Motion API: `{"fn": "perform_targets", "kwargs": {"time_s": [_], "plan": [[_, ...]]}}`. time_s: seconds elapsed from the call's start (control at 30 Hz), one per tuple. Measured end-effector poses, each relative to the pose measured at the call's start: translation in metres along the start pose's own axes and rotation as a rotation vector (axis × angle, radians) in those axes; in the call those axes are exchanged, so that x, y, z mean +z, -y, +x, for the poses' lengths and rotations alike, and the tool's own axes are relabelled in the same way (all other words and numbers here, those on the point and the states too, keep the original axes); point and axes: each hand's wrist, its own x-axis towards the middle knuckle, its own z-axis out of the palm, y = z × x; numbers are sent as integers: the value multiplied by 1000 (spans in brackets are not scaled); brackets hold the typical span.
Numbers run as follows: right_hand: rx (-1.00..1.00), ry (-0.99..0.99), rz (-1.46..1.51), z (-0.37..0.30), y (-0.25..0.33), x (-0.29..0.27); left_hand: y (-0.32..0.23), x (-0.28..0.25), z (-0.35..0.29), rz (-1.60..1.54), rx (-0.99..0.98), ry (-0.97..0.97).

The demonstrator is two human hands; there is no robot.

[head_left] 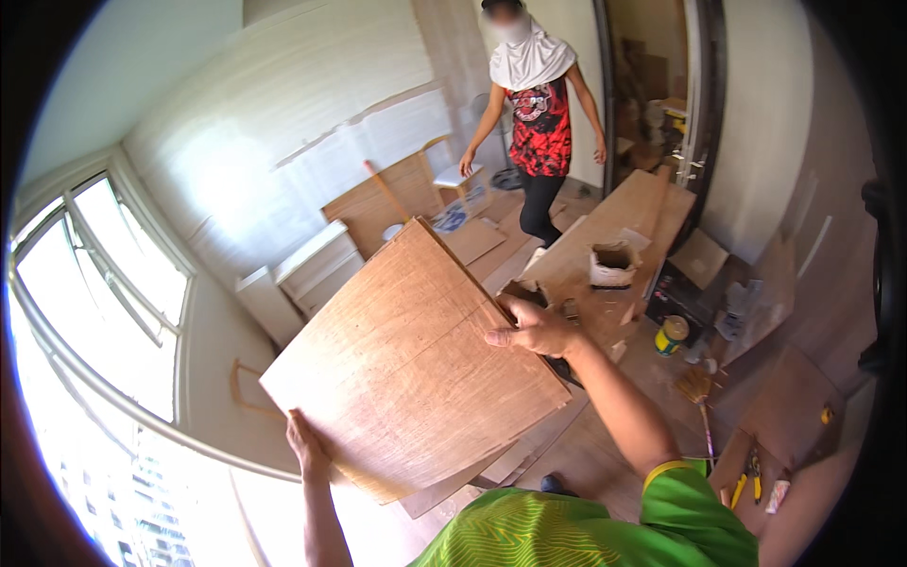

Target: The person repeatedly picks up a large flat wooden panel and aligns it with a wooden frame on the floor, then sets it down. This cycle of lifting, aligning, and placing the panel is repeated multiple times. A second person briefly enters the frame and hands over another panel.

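A broad plywood panel (406,369) with reddish-brown grain is held up in front of me, tilted. My left hand (305,442) grips its lower left edge. On the far right edge, my right hand (535,328) is closed round the panel, with the thumb lying on its face. The panel hides part of the floor and the things behind it.
Ahead stands another person (539,104) in a red and black top. At right is a wooden worktop (605,222) with a torn white container (614,265). A yellow-green can (672,335), a broom (696,387) and pliers (755,472) are farther right. Windows (104,283) line the left.
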Motion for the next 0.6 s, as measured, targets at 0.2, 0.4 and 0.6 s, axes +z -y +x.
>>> {"fn": "perform_targets", "kwargs": {"time_s": [0.2,0.4,0.6], "plan": [[165,105,-18,31,8,-7,1,-13,-38,64,-406,-47],[325,303,462,73,-16,-14,31,-29,-91,16,-492,-64],[374,394,626,94,-43,-2,39,-44,-122,-100,-626,-127]]}}
